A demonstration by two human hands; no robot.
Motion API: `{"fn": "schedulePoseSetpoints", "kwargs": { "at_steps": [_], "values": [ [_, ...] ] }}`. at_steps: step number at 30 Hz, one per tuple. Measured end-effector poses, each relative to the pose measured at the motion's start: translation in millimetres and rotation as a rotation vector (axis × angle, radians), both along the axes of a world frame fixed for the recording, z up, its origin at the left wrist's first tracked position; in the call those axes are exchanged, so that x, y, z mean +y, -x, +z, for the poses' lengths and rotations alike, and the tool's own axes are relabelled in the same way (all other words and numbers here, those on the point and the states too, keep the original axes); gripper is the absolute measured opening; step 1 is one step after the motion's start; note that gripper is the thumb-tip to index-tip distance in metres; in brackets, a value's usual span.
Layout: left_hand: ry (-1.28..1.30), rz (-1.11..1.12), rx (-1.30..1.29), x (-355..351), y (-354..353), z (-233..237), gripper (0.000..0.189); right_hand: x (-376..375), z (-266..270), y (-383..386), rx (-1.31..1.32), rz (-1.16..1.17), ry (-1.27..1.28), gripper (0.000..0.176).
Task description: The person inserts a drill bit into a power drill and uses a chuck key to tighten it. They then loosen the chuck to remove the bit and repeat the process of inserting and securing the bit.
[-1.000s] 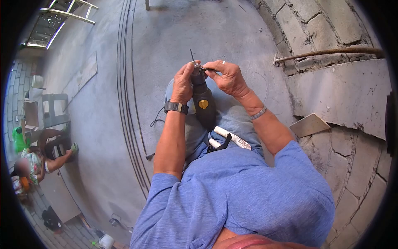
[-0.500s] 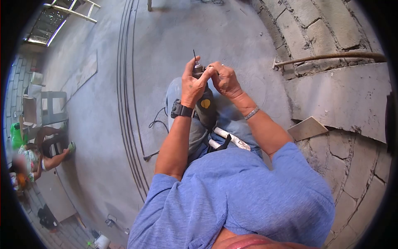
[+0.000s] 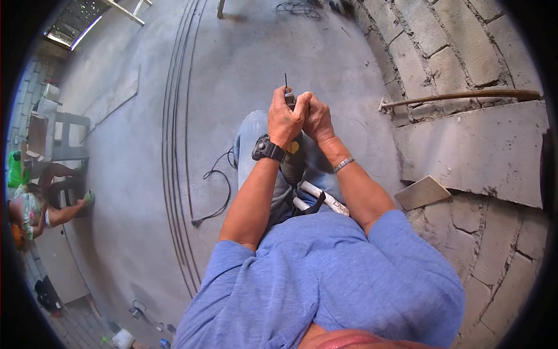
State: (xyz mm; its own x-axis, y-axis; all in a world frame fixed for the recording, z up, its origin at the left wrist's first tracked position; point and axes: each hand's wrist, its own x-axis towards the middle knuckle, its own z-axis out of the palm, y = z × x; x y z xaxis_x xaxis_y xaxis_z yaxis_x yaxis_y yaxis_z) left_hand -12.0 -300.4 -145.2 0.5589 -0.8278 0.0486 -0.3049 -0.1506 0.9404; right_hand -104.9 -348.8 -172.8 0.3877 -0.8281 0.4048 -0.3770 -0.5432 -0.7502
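Observation:
A power drill (image 3: 292, 167) stands nose-up between my knees, a thin drill bit (image 3: 285, 80) rising from its chuck (image 3: 290, 99). My left hand (image 3: 285, 124) is wrapped round the chuck end. Pressed against its right side is my right hand (image 3: 318, 118), fingers closed; whatever they pinch is hidden. Much of the drill's upper body is behind my hands. Two white rolled or tube-like pieces (image 3: 325, 199) and a black strap (image 3: 314, 207) lie at my lap. A dark cord (image 3: 225, 174) with a plug (image 3: 196, 222) curls on the floor to the left.
Long thin rods (image 3: 174, 134) run along the concrete floor at left. A person (image 3: 43, 206) sits at far left near a grey stool (image 3: 70, 136). At right are a block wall (image 3: 447, 43), a rusty bar (image 3: 459, 99), a slab (image 3: 476, 148) and a tile (image 3: 422, 193).
My hands have shifted slightly right and down in view and closed nearer together over the chuck, hiding more of it. The whole view has shifted a little.

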Motion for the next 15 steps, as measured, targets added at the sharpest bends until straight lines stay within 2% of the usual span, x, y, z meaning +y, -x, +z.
{"fn": "schedulePoseSetpoints", "kwargs": {
  "at_steps": [5, 9, 13, 15],
  "values": [
    [0.055, 0.052, -0.047, 4, 0, -2, 0.057, 2, -2, 0, 0.001, 0.023, -0.06, 0.026],
    [0.161, 0.087, -0.117, 6, 2, -1, 0.046, 7, 6, -1, -0.009, -0.003, -0.091, 0.032],
    [0.118, 0.087, -0.039, 9, 2, 7, 0.044, 12, 12, -2, -0.017, -0.017, -0.136, 0.032],
    [0.16, 0.095, 0.019, 8, 2, 7, 0.051, 13, 16, -2, -0.026, -0.026, -0.133, 0.031]
  ]
}}
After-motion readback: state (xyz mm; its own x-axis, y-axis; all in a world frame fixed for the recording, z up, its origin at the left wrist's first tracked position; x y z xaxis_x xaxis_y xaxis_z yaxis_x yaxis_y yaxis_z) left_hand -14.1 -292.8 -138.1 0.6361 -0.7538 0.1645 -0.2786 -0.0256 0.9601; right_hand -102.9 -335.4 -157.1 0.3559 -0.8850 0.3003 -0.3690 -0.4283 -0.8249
